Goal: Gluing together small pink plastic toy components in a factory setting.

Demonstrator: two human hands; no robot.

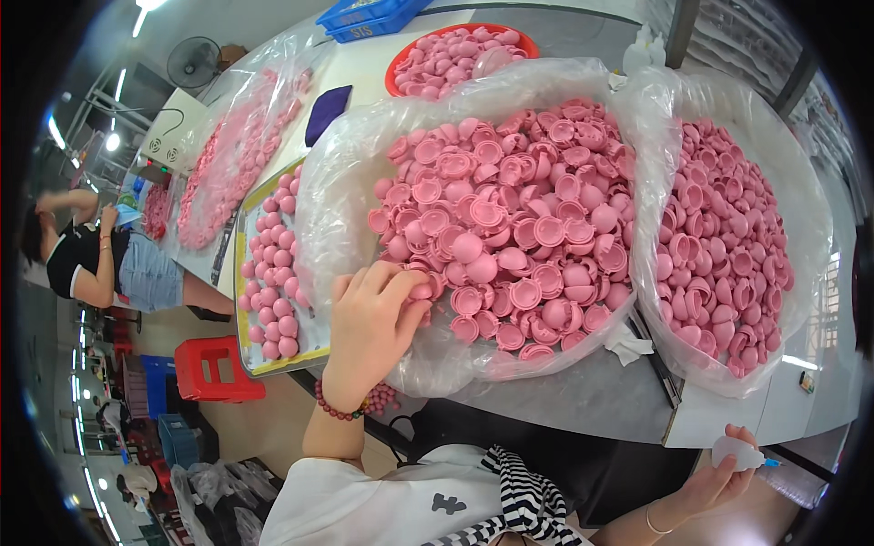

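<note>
Left hand (pixel 364 318) is pinching a pink shell (pixel 421 290) at the near-left edge of the clear plastic bag (pixel 341 164), its fingers narrow around it; they're partly hiding the piece, so can't tell if it's one half or two. Right hand (pixel 715 487) is holding a small translucent squeeze bottle (pixel 728 451), fingers wrapping the body, blue nozzle pointing right, away from the pile of half shells (pixel 537 218). Pink balls (pixel 273 300) are sitting in the yellow-rimmed tray (pixel 239 314), left of the bag on the surface (pixel 574 400). My take: be pinching lightly near the rim so the curved shell isn't slipping, be keeping the bottle grip loose so nothing's dripping, and be keeping bag film out of the pinch.
</note>
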